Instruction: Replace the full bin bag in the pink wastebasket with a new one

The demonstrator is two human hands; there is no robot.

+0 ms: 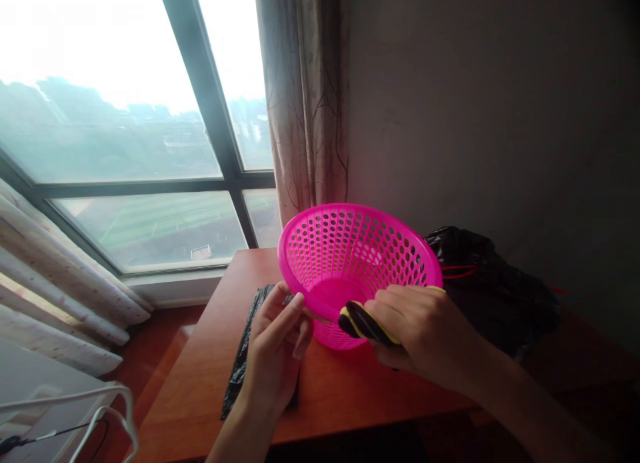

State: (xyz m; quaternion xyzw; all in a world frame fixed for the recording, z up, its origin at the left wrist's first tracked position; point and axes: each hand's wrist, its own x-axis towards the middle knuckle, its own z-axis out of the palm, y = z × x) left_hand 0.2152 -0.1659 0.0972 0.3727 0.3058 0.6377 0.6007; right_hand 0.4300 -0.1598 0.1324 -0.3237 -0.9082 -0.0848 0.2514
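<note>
the table (190, 396) stood by the window (145, 143), and on it the pink basket (340, 291) sat with its mouth up and tilted towards the hands, its holed wall and solid floor in view and no contents to be seen in it. beside it on the right lay a bunched black bag (493, 296) with a red tie (457, 272); on the left, partly under the left hand, was flat black plastic (245, 356). the right hand (425, 323) had its grip closed round a black-and-yellow handled tool (367, 322) at the near rim. the left hand (273, 350) kept a narrow grip by the rim, though what it pinched could not be told. the step in hand seemed to be close work at that edge, which called for a steady rim
</note>
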